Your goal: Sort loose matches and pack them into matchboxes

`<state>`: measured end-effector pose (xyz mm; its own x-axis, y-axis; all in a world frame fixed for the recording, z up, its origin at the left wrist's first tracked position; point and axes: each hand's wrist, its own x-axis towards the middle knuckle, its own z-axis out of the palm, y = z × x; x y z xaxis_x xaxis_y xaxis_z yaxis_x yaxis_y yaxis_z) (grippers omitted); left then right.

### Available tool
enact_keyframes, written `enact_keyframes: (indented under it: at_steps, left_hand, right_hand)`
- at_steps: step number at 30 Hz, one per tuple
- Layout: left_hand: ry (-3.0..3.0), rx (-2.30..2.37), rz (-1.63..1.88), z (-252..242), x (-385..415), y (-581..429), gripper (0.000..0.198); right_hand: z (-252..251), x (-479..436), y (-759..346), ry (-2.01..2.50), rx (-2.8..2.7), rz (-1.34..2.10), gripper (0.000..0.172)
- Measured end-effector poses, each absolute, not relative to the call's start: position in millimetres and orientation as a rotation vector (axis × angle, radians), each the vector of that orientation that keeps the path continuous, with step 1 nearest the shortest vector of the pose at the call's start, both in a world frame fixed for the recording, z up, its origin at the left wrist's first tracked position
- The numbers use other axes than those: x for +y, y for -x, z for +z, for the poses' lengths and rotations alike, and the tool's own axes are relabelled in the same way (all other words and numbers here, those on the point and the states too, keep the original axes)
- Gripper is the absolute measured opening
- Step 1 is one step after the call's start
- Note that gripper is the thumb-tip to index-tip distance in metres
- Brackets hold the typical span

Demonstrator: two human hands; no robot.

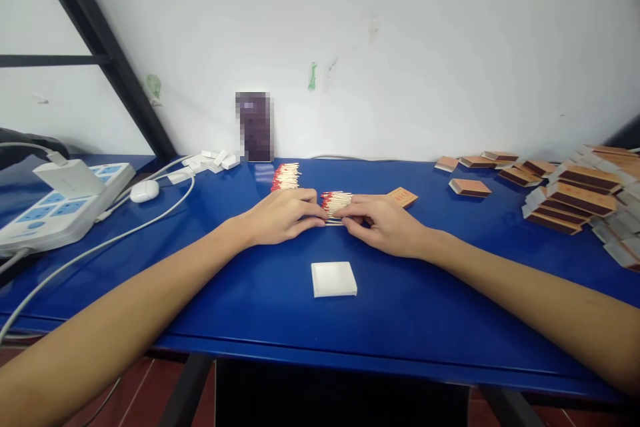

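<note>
A small pile of red-headed matches (336, 201) lies on the blue table between my two hands. My left hand (285, 217) is at the red-head end, thumb and fingers pinched together against the sticks. From the other side my right hand (390, 223) closes its bent fingers on the plain stick ends. A few matches lie loose just in front of the fingertips. Beyond my left hand is a second heap of matches (286, 177). An orange matchbox sleeve (404, 197) lies partly behind my right hand. Nearer to me sits a white matchbox tray (334, 279).
Many matchboxes (575, 197) are piled on the right, with a few scattered ones (470, 187) beside them. White trays (210, 161) lie at the back left near a pixelated dark upright object (257, 127). A power strip (65, 207), cables and a white earbud case (145, 191) occupy the left.
</note>
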<state>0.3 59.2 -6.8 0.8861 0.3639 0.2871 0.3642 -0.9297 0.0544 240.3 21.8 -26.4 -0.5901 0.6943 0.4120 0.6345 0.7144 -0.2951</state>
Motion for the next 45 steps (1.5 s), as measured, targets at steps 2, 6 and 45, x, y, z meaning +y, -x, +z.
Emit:
enact_keyframes:
  at_steps: [2, 6, 45]
  left_hand:
    - [3.056, -0.593, -0.460, -6.3, 59.3, -0.4, 0.027]
    - [3.075, -0.629, -0.453, -5.2, 58.3, -2.4, 0.023]
    - [2.946, -0.863, -0.543, -6.1, 44.7, -7.5, 0.022]
  right_hand:
    - [-26.8, 21.8, -240.7, 1.016, -2.414, 0.160, 0.029]
    - [-27.2, 21.9, -241.4, 1.012, -2.416, 0.162, 0.029]
    - [-26.4, 22.9, -240.4, 1.066, -2.344, 0.223, 0.010]
